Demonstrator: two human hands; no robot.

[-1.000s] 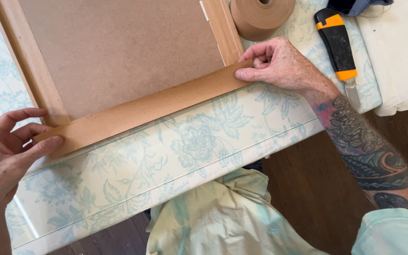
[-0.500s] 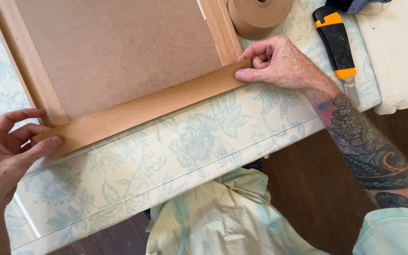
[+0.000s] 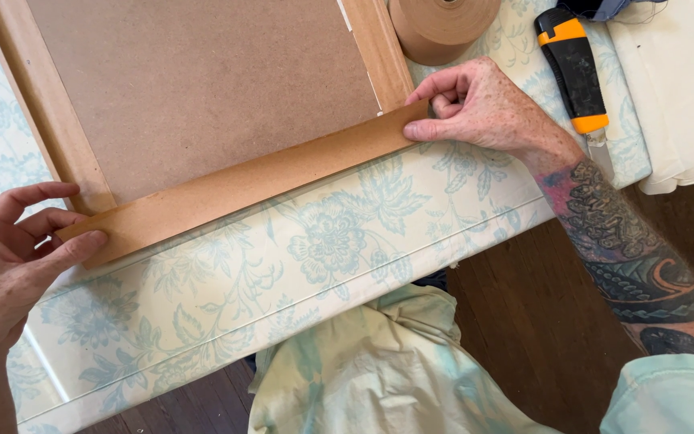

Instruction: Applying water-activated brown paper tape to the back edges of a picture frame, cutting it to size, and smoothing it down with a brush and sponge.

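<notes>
Left hand (image 3: 10,257) and right hand (image 3: 475,104) pinch opposite ends of brown paper tape strip (image 3: 242,185), stretched along lower edge of wooden frame (image 3: 42,104) on floral-covered surface (image 3: 323,257). Tape roll (image 3: 443,24), utility knife (image 3: 576,72) near right hand.

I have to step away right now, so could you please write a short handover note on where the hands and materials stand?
Left hand pinches the left end of the brown paper strip; right hand pinches its right end.
The strip lies stretched along the near rail of the wooden frame, which lies back-up on the floral cloth.
Tape roll and utility knife lie beyond the right hand.
Done: strip positioned.
Left: other rails show no strip.
</notes>
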